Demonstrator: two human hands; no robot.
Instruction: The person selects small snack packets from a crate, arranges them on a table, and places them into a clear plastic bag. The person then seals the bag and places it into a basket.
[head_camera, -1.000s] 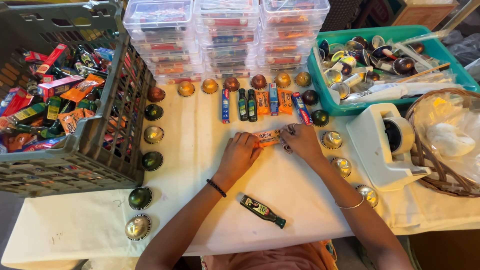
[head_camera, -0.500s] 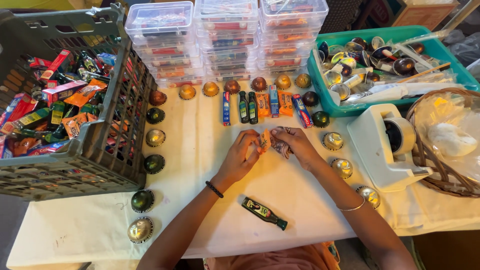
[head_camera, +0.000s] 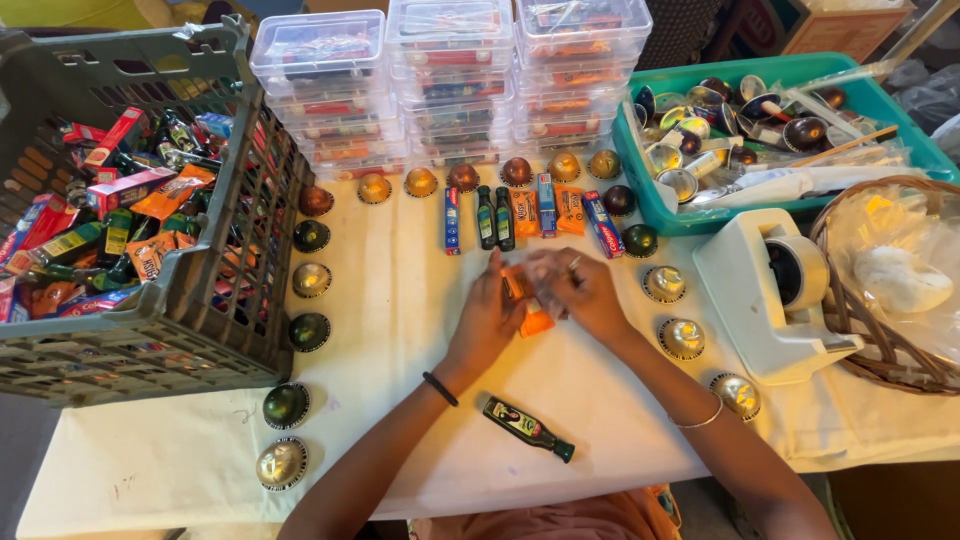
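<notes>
My left hand (head_camera: 489, 316) and my right hand (head_camera: 578, 289) meet over the middle of the white-covered table (head_camera: 400, 330). Between them they grip a small orange sachet (head_camera: 528, 304) together with a clear plastic wrapper; the fingers hide part of it. Just beyond the hands lies a row of small items (head_camera: 528, 212): blue boxes, two dark little bottles and orange sachets. A small dark bottle (head_camera: 527, 427) lies on its side near my left forearm.
A grey crate (head_camera: 175, 310) full of packets stands at left. Round metallic lamps (head_camera: 310, 280) ring the work area. Stacked clear boxes (head_camera: 450, 70) stand at the back, a teal tub (head_camera: 655, 195) of lamps, a white tape dispenser (head_camera: 770, 290) and a wicker basket (head_camera: 850, 320) at right.
Both hands stayed together at the table's middle, working the orange sachet; it now sits lower between the fingers, with the clear wrapper around it.
</notes>
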